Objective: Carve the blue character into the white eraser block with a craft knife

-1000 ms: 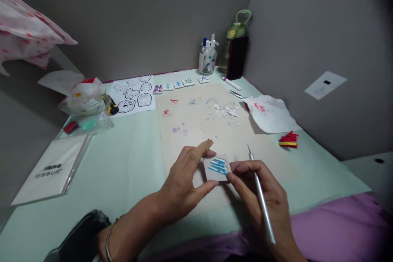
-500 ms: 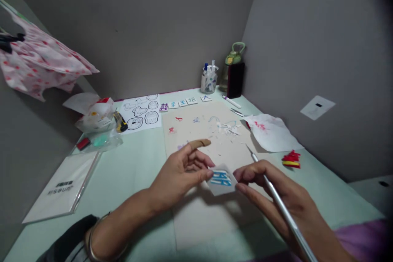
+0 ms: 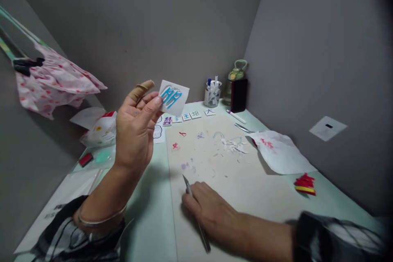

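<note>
Raised at the left, my left hand (image 3: 135,127) pinches a white rubber stamp block (image 3: 179,104) by its left edge. Blue carved strokes stand out on the face of the block, which is tilted toward me. A tan bandage (image 3: 141,92) wraps one finger of this hand. Low on the beige board (image 3: 251,196), my right hand (image 3: 208,208) is closed around a silver craft knife (image 3: 202,235), its blade pointing up and left. Small carved shavings (image 3: 235,145) and ink marks lie on the board beyond it.
Several small stamped blocks (image 3: 186,117) line the board's far edge. Behind stand a pen jar (image 3: 213,95), a green bottle (image 3: 236,74) and a dark upright case (image 3: 238,95). At right lie white paper (image 3: 282,151) and red strips (image 3: 305,184). Plastic packages (image 3: 100,131) sit at left.
My left hand has lifted the block up and to the left. My right hand has let go of the block and moved left onto the board, still gripping the craft knife.
</note>
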A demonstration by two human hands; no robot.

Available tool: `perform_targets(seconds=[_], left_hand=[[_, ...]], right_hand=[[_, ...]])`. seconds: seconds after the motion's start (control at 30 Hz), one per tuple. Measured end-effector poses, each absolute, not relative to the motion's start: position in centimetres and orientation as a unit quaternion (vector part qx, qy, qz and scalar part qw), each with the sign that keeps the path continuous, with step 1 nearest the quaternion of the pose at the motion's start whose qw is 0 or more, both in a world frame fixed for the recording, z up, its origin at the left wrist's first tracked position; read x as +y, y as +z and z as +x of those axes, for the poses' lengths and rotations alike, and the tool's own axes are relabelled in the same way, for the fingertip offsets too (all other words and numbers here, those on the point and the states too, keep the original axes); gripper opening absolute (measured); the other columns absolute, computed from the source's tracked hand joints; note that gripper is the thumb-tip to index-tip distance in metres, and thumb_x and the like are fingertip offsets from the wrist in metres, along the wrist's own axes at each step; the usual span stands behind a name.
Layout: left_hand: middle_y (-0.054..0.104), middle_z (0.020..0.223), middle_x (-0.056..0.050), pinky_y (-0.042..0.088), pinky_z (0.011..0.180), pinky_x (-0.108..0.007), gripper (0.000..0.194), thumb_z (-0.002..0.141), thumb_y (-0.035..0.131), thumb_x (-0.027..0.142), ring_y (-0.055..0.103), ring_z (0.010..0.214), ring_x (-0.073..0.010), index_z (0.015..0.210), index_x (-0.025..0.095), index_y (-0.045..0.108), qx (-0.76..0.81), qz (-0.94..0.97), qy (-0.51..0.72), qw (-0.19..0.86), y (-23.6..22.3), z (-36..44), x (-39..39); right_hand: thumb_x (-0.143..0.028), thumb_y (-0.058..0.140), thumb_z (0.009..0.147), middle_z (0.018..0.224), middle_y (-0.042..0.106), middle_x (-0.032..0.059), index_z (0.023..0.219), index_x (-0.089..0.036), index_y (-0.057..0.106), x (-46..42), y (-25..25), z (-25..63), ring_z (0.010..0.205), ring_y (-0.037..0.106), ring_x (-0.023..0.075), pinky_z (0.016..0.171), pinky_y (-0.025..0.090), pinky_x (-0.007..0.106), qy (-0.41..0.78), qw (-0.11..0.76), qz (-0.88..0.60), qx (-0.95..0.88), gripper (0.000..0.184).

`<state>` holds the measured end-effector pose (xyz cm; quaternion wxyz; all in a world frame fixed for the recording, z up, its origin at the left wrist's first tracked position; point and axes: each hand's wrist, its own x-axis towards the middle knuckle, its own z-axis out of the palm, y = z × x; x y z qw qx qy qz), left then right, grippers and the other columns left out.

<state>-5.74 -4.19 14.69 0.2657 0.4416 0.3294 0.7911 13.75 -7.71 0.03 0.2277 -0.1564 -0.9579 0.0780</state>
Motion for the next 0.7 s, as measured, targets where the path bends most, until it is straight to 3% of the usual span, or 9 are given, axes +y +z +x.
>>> perform_targets(seconds=[0.13, 0.23, 0.33, 0.43, 0.53, 0.63, 0.7], left_hand=[[0.069, 0.111, -0.003, 0.058, 0.079, -0.021, 0.028, 0.083, 0.082, 0.018, 0.069, 0.102, -0.0171, 0.108, 0.024, 0.072, 0.327, 0.432, 0.794, 0.276, 14.3, -5.9, -4.1], [0.069, 0.113, -0.003, 0.058, 0.079, -0.02, 0.025, 0.084, 0.079, 0.015, 0.069, 0.1, -0.0154, 0.107, 0.024, 0.073, 0.314, 0.41, 0.809, 0.28, 14.1, -6.6, -4.1], [0.07, 0.116, -0.002, 0.058, 0.085, -0.022, 0.022, 0.087, 0.077, 0.017, 0.068, 0.108, -0.0172, 0.107, 0.025, 0.073, 0.307, 0.396, 0.823, 0.267, 14.5, -7.5, -4.0], [0.07, 0.117, 0.0, 0.057, 0.097, -0.026, 0.017, 0.089, 0.076, 0.019, 0.064, 0.12, -0.02, 0.104, 0.027, 0.073, 0.304, 0.396, 0.833, 0.238, 15.3, -8.4, -4.1], [0.071, 0.114, 0.002, 0.055, 0.103, -0.029, 0.014, 0.091, 0.073, 0.018, 0.062, 0.125, -0.0208, 0.099, 0.03, 0.073, 0.31, 0.393, 0.839, 0.212, 16.2, -9.2, -4.5], [0.071, 0.113, 0.002, 0.056, 0.102, -0.03, 0.013, 0.09, 0.074, 0.02, 0.061, 0.126, -0.0221, 0.099, 0.029, 0.074, 0.308, 0.387, 0.845, 0.202, 16.7, -9.9, -5.2], [0.071, 0.113, 0.001, 0.057, 0.1, -0.029, 0.014, 0.089, 0.075, 0.019, 0.062, 0.124, -0.0221, 0.1, 0.028, 0.074, 0.302, 0.374, 0.853, 0.204, 16.9, -10.2, -5.5]], right_hand=[[-0.018, 0.058, 0.098, 0.095, 0.068, 0.0062, 0.1, -0.016, 0.064, -0.1, -0.3, 12.3, 0.084, 0.063, 0.0186, 0.077, 0.055, 0.035, 0.034, 0.211, -0.245, -0.946, 0.007], [-0.034, 0.064, 0.099, 0.114, 0.068, 0.007, 0.116, -0.016, 0.065, 4.7, 0.6, 12.8, 0.094, 0.068, 0.0195, 0.082, 0.058, 0.039, 0.006, 0.215, -0.321, -0.922, 0.025], [-0.032, 0.063, 0.099, 0.111, 0.067, 0.006, 0.115, -0.016, 0.064, 3.8, 1.4, 12.4, 0.093, 0.067, 0.0194, 0.082, 0.057, 0.039, -0.004, 0.221, -0.34, -0.914, 0.023], [-0.017, 0.058, 0.097, 0.095, 0.066, 0.0069, 0.1, -0.017, 0.063, -1.5, 0.9, 10.3, 0.085, 0.06, 0.0177, 0.078, 0.052, 0.032, 0.008, 0.207, -0.266, -0.942, 0.005], [-0.011, 0.065, 0.088, 0.085, 0.066, 0.0026, 0.092, -0.02, 0.063, -4.3, -0.4, 7.8, 0.078, 0.059, 0.0166, 0.077, 0.052, 0.029, 0.012, 0.174, -0.177, -0.969, 0.01], [-0.02, 0.066, 0.094, 0.098, 0.069, 0.0041, 0.103, -0.018, 0.066, -1.2, -0.9, 6.5, 0.087, 0.064, 0.0183, 0.08, 0.055, 0.035, 0.001, 0.155, -0.193, -0.969, 0.009], [-0.033, 0.064, 0.099, 0.115, 0.068, 0.0069, 0.118, -0.017, 0.065, 2.6, -0.6, 6.1, 0.096, 0.068, 0.0202, 0.084, 0.058, 0.04, -0.006, 0.153, -0.237, -0.959, 0.025]])
